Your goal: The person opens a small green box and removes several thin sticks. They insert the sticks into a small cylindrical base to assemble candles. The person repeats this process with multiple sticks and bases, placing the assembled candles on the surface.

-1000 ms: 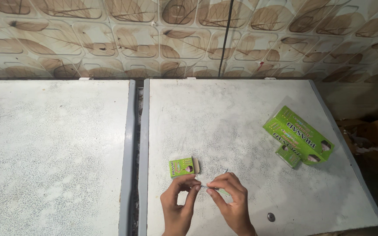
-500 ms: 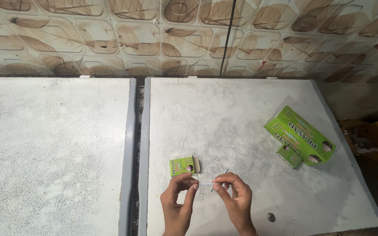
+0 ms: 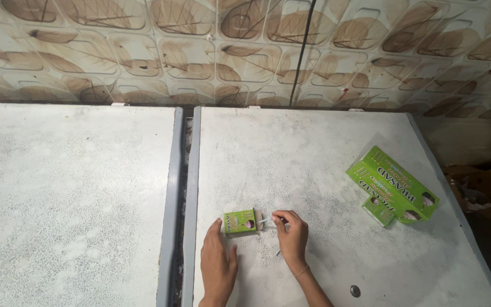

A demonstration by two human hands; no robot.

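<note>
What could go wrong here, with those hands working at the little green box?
The small green box sits close to the gap between the two white tops, beside the left hand; a nudge might send it or its contents in. The right hand pinches a thin stick at the box's open end, which looks easy to drop or snap. If these are matches, striking one near the large green carton could be hazardous.

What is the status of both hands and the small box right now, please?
Left hand flat on the white surface, fingertips beside the small green box. Right hand pinching a thin stick at the box's end. Large green carton lies apart, right.
</note>
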